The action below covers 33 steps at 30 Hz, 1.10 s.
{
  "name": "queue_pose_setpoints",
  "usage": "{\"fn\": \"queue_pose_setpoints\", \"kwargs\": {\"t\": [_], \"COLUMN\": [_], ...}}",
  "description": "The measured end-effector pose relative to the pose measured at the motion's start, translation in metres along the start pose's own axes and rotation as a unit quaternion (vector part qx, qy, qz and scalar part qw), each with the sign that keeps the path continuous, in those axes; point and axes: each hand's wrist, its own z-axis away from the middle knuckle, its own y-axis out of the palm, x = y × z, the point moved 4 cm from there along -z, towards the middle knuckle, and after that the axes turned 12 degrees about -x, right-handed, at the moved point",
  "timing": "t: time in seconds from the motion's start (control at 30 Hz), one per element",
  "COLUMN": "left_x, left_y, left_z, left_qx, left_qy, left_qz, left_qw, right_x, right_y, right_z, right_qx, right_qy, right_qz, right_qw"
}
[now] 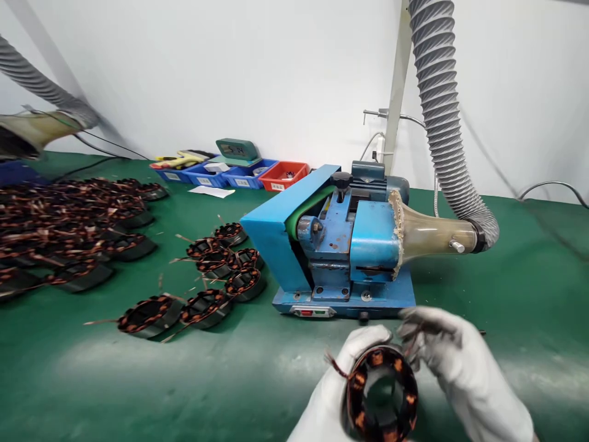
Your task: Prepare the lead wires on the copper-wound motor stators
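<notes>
My left hand [334,387], in a white glove, is wrapped round a motor stator [356,396], a dark ring with copper windings, at the bottom right of centre. A twisted copper wire lead [338,366] sticks out from the stator's upper left side. Close by the upper right rim, my gloved right hand [453,353] has its fingers curled in a pinch. A thin reddish-brown strand shows between those slightly blurred fingers and looks like another lead. Just beyond both hands stands a blue belt-driven machine [329,236] with red and green switches.
Several stators [207,310] lie left of the machine, and a big pile of them [78,227] fills the far left. Blue bins [205,178], a red bin [283,176] and a green digital clock [237,149] line the wall. A grey duct hose [437,92] joins the machine's right side.
</notes>
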Motion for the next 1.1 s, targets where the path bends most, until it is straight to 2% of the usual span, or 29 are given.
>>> {"fn": "queue_pose_setpoints", "kwargs": {"t": [0.03,0.1,0.2,0.27,0.33,0.4,0.47,0.57,0.7,0.83,1.1], "left_x": [-0.008,-0.018,-0.023,-0.018,-0.011,-0.002,0.007,0.016,0.016,0.015,0.010], "left_y": [0.002,0.007,0.007,0.004,0.000,-0.001,0.003,0.010,0.021,0.027,0.029], "left_z": [0.002,0.007,0.013,0.014,0.011,0.005,-0.004,-0.022,-0.043,-0.054,-0.052], "left_qx": [-0.005,0.003,-0.007,-0.024,-0.058,-0.080,-0.070,-0.057,-0.066,-0.069,-0.051], "left_qy": [0.076,0.156,0.209,0.204,0.202,0.203,0.184,0.101,0.025,0.006,-0.005], "left_qz": [-0.021,-0.052,-0.096,-0.109,-0.122,-0.126,-0.117,-0.071,0.011,0.050,0.030], "left_qw": [0.997,0.986,0.973,0.973,0.970,0.968,0.973,0.991,0.997,0.996,0.998], "right_x": [-0.001,-0.003,-0.003,-0.002,-0.004,-0.013,-0.026,-0.039,-0.039,-0.036,-0.033], "right_y": [0.006,0.013,0.015,0.009,0.002,0.006,0.016,0.029,0.039,0.038,0.034], "right_z": [0.001,-0.001,-0.014,-0.023,-0.025,-0.020,-0.014,-0.014,-0.032,-0.043,-0.038], "right_qx": [0.019,0.012,-0.023,-0.060,-0.103,-0.095,-0.057,-0.065,-0.076,-0.090,-0.111], "right_qy": [-0.004,-0.001,0.045,0.030,-0.024,-0.065,-0.088,-0.106,-0.117,-0.122,-0.114], "right_qz": [0.043,0.038,-0.107,-0.197,-0.189,-0.067,0.068,0.143,0.144,0.139,0.140], "right_qw": [0.999,0.999,0.993,0.978,0.976,0.991,0.992,0.982,0.980,0.979,0.977]}}
